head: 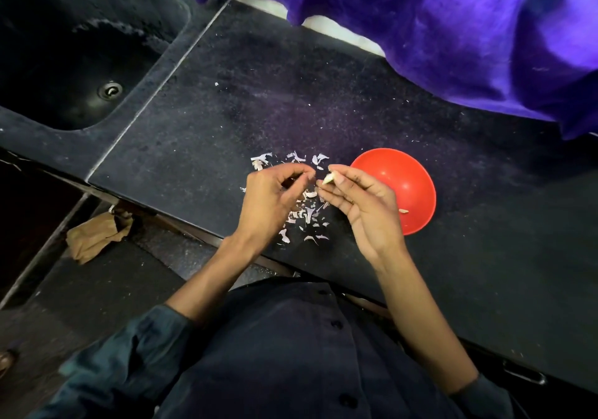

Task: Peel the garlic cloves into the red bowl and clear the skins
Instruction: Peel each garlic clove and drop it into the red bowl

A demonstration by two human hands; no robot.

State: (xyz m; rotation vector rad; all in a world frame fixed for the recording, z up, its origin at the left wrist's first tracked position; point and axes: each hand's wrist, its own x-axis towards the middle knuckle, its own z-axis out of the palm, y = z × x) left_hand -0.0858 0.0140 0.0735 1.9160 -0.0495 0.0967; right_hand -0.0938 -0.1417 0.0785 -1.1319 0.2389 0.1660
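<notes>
My right hand [359, 201] pinches a pale garlic clove [328, 178] between thumb and fingertips, just left of the red bowl [411, 176]. My left hand [271, 195] hovers close beside it with fingers curled toward the thumb; whether it pinches a bit of skin I cannot tell. Several pale purple-white garlic skins [307, 214] lie scattered on the dark counter [226, 111] under and beyond both hands. A small peeled piece [403, 211] lies inside the bowl near its front wall.
A dark sink [81, 62] with a drain sits at the back left. Purple cloth [453, 23] drapes over the counter's far right. A crumpled brown paper [97, 235] lies on the floor below the counter's front edge.
</notes>
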